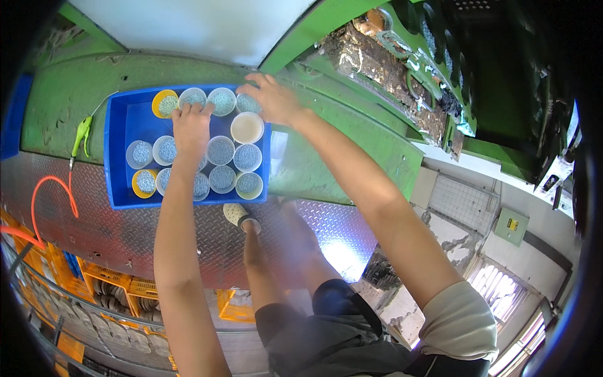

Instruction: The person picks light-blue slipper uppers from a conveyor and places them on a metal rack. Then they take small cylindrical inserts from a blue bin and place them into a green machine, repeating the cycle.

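white cups (191, 92) | left hand (191, 127): fingers curled, touching | right hand (274, 99): half-open, touching

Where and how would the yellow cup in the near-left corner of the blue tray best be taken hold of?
Probably by the rim of the yellow cup, from above and the left. It stands mouth up; bare blue tray shows on its left, while white cups crowd its far and right sides. Keep it level: it holds pellets.

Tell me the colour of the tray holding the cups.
The tray is blue; head view.
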### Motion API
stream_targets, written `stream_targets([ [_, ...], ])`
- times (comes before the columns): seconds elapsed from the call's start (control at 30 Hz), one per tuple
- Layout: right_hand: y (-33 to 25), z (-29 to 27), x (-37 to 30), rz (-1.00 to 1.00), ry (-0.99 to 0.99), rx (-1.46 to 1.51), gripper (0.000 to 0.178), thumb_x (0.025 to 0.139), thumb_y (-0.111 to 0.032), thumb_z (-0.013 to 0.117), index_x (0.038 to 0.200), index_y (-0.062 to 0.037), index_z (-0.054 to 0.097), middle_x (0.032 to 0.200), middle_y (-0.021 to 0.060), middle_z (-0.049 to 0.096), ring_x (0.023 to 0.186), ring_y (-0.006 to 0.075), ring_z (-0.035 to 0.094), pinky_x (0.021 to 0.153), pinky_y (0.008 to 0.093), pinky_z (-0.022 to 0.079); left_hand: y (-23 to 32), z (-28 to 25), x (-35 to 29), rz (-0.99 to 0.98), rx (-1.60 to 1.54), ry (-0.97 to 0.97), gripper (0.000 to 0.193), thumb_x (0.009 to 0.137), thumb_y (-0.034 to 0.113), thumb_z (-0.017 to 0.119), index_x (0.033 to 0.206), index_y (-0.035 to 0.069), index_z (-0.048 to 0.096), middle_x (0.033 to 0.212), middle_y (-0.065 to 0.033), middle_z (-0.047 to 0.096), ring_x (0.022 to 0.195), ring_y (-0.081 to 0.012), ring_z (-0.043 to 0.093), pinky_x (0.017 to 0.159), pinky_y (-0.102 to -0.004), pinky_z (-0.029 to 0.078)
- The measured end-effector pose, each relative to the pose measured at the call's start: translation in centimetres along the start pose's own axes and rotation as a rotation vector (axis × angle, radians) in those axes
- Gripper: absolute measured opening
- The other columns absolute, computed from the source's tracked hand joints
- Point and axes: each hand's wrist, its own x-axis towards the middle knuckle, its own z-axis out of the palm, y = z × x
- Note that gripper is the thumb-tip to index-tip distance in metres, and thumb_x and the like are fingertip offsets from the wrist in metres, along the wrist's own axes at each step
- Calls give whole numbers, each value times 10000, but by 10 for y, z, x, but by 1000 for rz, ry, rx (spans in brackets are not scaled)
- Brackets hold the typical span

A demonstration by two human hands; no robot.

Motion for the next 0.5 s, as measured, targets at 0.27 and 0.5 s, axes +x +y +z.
stream_targets([
  [0.27,6,-19,-22,-139,225,139,708,718,-104,819,1354,-132,508,1425,143,483,1333,386,455,1069,470,459,-21,-5,23,217,-108,-18,24,756,94,647,749,71,650,730,-116,666,769,-270,655,820,-415,475],
  [0.5,-13,-91,-158,-1,567,663,828,765,-189,829,1467,-90,400,1395,142,491,1311,319,501,1123,440,392,27,-97,28,65,-233,269,127,775,53,725,898,24,704,780,-147,676,794,-318,629,820,-431,454],
])
